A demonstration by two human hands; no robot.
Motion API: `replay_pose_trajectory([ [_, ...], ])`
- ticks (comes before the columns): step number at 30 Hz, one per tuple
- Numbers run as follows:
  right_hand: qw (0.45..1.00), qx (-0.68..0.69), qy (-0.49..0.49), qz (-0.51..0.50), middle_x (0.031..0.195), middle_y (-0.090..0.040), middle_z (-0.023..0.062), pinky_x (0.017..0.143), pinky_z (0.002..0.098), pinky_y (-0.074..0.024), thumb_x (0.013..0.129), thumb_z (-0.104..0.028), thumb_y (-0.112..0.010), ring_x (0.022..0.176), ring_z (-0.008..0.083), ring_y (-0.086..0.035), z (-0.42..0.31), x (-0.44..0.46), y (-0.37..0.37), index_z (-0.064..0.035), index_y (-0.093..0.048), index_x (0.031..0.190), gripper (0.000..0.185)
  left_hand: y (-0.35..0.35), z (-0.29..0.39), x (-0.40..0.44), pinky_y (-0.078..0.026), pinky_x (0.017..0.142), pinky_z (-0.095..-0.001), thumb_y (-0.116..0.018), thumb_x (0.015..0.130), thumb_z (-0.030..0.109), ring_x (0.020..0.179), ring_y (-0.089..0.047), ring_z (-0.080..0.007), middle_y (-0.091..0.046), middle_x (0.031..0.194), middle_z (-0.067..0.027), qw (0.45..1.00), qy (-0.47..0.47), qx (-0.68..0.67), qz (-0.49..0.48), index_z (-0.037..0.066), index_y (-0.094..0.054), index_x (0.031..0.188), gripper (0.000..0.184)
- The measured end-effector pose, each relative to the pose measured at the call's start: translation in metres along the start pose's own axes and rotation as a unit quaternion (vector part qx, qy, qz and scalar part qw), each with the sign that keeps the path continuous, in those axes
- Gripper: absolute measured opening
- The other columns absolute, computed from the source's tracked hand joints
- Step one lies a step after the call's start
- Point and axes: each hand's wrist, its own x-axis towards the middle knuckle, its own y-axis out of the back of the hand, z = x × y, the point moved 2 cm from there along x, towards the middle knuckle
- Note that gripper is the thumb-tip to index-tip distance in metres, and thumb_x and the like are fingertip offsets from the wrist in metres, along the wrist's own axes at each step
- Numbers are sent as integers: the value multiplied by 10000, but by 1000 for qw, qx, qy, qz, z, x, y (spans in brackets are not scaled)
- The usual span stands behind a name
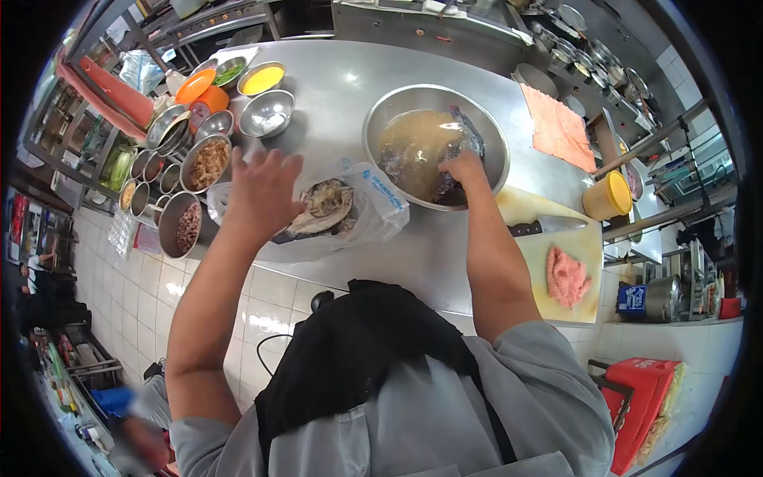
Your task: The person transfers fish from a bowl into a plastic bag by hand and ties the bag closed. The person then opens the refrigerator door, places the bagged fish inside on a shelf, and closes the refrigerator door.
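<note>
While the left hand hovers, the right hand reaches into a bowl

Dark fish partly under cloudy water in round metal bowl; pale-and-dark fish piece on clear plastic bag, near bowl.

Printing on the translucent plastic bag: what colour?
Blue lettering on the translucent plastic bag; shows best in the head view.
</note>
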Motion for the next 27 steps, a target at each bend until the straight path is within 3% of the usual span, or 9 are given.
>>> replay_pose_trajectory([
  [5, 998, 54, 28, 21, 957, -761, 250, 813, 437, -558, 673, -313, -798, 892, 327, -750, 5, 9, 18, 106, -749, 977, 520, -55, -27, 28, -215, 1185, -754, -653, 926, 246, 1168, -665, -280, -722, 1079, -91, 967, -13, 228, -112, 139, -756, 1100, 228],
  [8, 995, 19, 74, 71, 936, -755, 218, 784, 428, -554, 698, -334, -781, 864, 323, -736, -23, -18, 58, 95, -746, 990, 521, -53, -51, 49, -256, 1164, -744, -570, 953, 188, 1083, -714, -286, -753, 970, -91, 981, 34, 145, -125, 135, -787, 988, 225],
  [9, 993, 41, 87, 72, 961, -752, 253, 812, 439, -558, 703, -351, -771, 906, 364, -741, -29, -21, 65, 91, -745, 998, 532, -60, -65, 51, -307, 1130, -731, -588, 933, 167, 995, -743, -292, -767, 922, -92, 992, 40, 108, -47, 133, -790, 960, 207],
  [13, 989, -30, 138, 41, 971, -755, 265, 822, 435, -555, 731, -349, -760, 921, 380, -745, -43, -31, 87, 80, -745, 1027, 522, -70, -79, 68, -418, 1060, -692, -680, 919, 261, 1036, -748, -300, -775, 1007, -101, 982, 134, 77, -108, 118, -763, 1004, 186],
  [16, 982, 68, 172, 28, 939, -758, 224, 825, 410, -547, 749, -312, -755, 885, 332, -738, -49, -38, 101, 69, -745, 1011, 463, -43, -69, 56, -401, 1077, -705, -753, 878, 347, 1103, -727, -311, -755, 1132, -117, 988, 119, 57, -86, 118, -738, 1095, 316],
  [19, 964, 175, 197, -32, 948, -759, 125, 821, 342, -536, 821, -174, -745, 838, 208, -705, -81, -77, 121, 70, -728, 1087, 361, 14, -55, 9, -429, 1072, -651, -826, 805, 440, 1171, -672, -364, -669, 1253, -168, 988, 124, 24, 89, 93, -663, 1210, 558],
  [22, 926, 269, 235, -125, 994, -752, 83, 841, 311, -528, 858, -116, -747, 869, 160, -686, -114, -99, 131, 69, -705, 1162, 359, 47, -57, -46, -492, 1003, -543, -839, 805, 450, 1101, -662, -406, -642, 1251, -213, 939, 261, -70, 215, 53, -628, 1220, 611],
  [25, 880, 307, 306, -193, 1036, -745, 67, 872, 299, -523, 873, -114, -764, 917, 141, -676, -155, -124, 122, 63, -688, 1208, 386, 5, -59, -79, -529, 855, -474, -819, 848, 385, 941, -669, -437, -693, 1097, -219, 905, 376, -131, 147, 15, -655, 1105, 480],
  [27, 859, 308, 339, -230, 1059, -745, 70, 892, 303, -523, 872, -137, -780, 946, 140, -675, -184, -142, 103, 59, -683, 1226, 415, -20, -61, -81, -523, 802, -509, -785, 872, 353, 860, -662, -446, -703, 956, -214, 884, 401, -229, 70, -17, -642, 957, 406],
])
